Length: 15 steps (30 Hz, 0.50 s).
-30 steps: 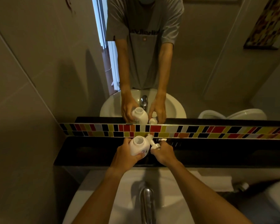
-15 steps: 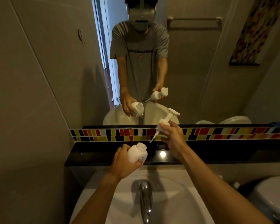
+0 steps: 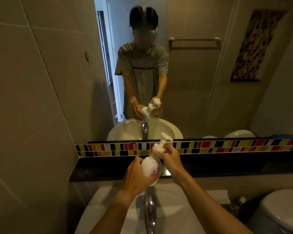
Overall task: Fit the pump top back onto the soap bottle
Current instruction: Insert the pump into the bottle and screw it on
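Fingers of the left hand [image 3: 139, 176] cover much of the soap bottle [image 3: 150, 167], so only its white upper side and a scrap of coloured label show between them. The hand is wrapped around the bottle's body from the left and below, holding it tilted, neck up and to the right, over the back of the sink [image 3: 181, 215]. What is inside the bottle cannot be made out through the opaque white plastic.

The right hand [image 3: 170, 157] is closed around the collar of the pump top [image 3: 161, 146], which sits on the bottle's neck with its nozzle head sticking up in front of the coloured tile strip [image 3: 227, 146]. The joint lies behind the fingers, so the collar may be seated, but whether it is screwed down cannot be told.

Below the hands, the chrome tap [image 3: 149, 211] runs out of the bottom edge, and the sink basin is cut off there too. A dark ledge [image 3: 108, 169] lies behind the bottle. At the right edge, a toilet [image 3: 281, 213] is only partly in view. The mirror [image 3: 201, 81] repeats the grip, blurred.
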Tool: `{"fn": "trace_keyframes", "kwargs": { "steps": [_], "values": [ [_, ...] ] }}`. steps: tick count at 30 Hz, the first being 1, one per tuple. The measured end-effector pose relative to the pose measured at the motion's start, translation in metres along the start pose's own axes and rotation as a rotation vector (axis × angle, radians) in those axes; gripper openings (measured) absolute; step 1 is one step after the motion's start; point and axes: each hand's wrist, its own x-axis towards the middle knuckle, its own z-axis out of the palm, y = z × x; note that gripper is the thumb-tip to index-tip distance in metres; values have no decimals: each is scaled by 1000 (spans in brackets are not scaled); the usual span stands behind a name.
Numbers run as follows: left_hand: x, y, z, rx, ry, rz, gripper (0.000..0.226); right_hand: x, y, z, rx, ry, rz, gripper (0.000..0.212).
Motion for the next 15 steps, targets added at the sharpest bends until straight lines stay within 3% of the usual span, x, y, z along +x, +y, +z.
{"fn": "trace_keyframes", "kwargs": {
  "steps": [4, 6, 11, 15],
  "values": [
    [-4, 10, 2, -10, 99, -31, 64, -6, 4, 3, -9, -1, 41, 31],
    [-4, 13, 5, -21, 140, -27, 65, -9, 4, 5, -26, -26, 86, 41],
    [-8, 18, 19, 0, 296, 33, 70, -5, 6, 11, 140, -62, 252, 56],
    [-8, 18, 17, -22, 236, 109, 76, -5, -1, 3, 208, -75, 268, 50]
  ]
}}
